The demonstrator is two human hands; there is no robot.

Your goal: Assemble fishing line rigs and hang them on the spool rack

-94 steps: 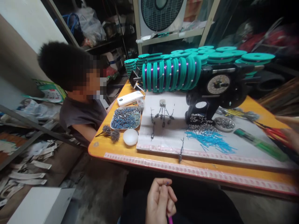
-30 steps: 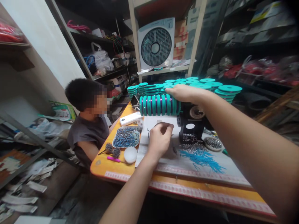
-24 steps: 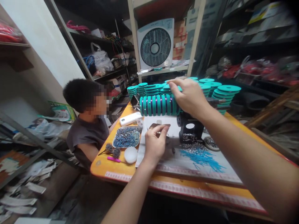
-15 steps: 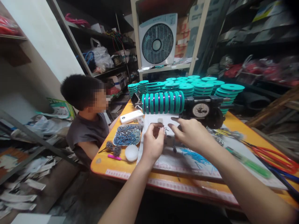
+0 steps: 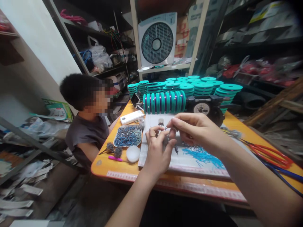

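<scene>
Orange tabletop [image 5: 111, 168], cluttered workshop. Left hand [image 5: 157, 151] and right hand [image 5: 196, 129] meet over a white mat [image 5: 153, 121], both pinched shut on a small dark fitting [image 5: 168, 136], too small to identify. Loose blue sticks [image 5: 203, 156] beside them. Beyond, a rod of green spools [image 5: 164, 102] looks wound; green spool stacks [image 5: 201, 85] behind. Seated person [image 5: 85, 126] at left.

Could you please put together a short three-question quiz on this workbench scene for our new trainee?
1. True or false: both hands meet over the white board.
2. What fills the tray beside the seated person? A) small blue pieces B) red scissors C) coins
3. What colour are the spools lined up on the machine's shaft?

Key:
1. True: the left hand and right hand pinch something small together; what it is cannot be told.
2. A.
3. Teal, wound with purple.
</scene>
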